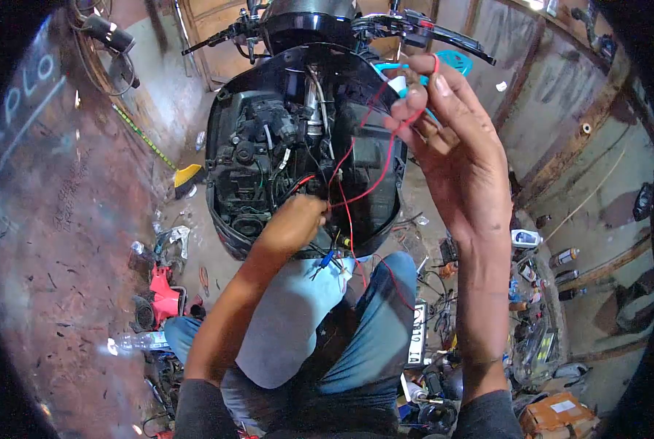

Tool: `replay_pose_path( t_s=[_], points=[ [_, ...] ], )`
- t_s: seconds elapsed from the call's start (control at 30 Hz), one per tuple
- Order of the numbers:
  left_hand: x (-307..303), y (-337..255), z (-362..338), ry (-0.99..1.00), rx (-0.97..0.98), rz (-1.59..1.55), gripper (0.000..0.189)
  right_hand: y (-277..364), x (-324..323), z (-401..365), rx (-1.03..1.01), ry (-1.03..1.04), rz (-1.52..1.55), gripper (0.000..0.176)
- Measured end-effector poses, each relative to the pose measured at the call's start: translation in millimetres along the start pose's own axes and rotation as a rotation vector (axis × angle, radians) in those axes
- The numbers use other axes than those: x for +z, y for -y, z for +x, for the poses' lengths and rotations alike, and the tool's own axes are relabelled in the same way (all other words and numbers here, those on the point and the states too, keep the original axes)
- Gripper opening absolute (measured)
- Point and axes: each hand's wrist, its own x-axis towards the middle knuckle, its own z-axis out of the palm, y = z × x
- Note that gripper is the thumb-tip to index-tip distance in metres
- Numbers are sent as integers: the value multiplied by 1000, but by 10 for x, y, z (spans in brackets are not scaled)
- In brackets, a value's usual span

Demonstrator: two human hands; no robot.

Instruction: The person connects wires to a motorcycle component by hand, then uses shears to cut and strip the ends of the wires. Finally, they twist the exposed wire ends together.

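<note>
A motorcycle's open body point(232, 110), with black parts and wiring exposed, lies in front of me. My left hand point(295, 223) is low over its near middle, fingers closed around red wire at the fingertips. Raised at the right, my right hand point(455, 132) has a red wire point(385, 172) looped over its fingers and pinched between them. The wire hangs in a curve between both hands, and more red strands run down toward my lap. A blue connector point(327, 258) and a yellow piece point(346, 241) sit at the body's near edge.
Handlebars point(444, 33) and a black tank point(308, 18) are beyond the body. A yellow brush point(188, 175) stands at the left. Red plastic point(164, 293) and a clear bottle point(140, 342) lie lower left. A number plate point(417, 335), bottles and a brown box point(558, 415) are on the right.
</note>
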Motion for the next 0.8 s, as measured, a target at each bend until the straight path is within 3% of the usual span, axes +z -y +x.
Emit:
replay_pose_path(
  t_s=[0.07, 0.17, 0.27, 0.37, 0.5, 0.57, 0.67, 0.73, 0.8],
  points=[
    [8, 58, 29, 53, 50, 29, 16, -31, -116, -43, -1, -25, 37, 34],
    [29, -51, 123, 76, -35, 207, 17, -26, -196, -143, 6, -28, 32, 35],
    [128, -33, 93, -179, 93, 179, 17, -6, -223, -169, -17, -63, -9, 35],
    [248, -167, 78, -434, -63, -182, 19, 32, -163, -175, -40, -124, -39, 42],
    [39, -542, 23, -504, -123, -737, 19, 144, -187, -240, -82, -66, 49, 52],
    [-186, -670, -143, -416, 63, -924, 17, 322, -135, -331, -122, -110, 165, 57],
    [-397, -686, -418, -242, 279, -1408, 25, 551, -334, -534, -99, 136, 556, 54],
    [-494, -723, -787, -93, 200, -1945, 34, 594, -290, -828, 1, 60, 554, 51],
    [-490, -630, -1037, 61, 184, -2335, 43, 386, -314, -953, -8, 376, 572, 36]
  ],
)
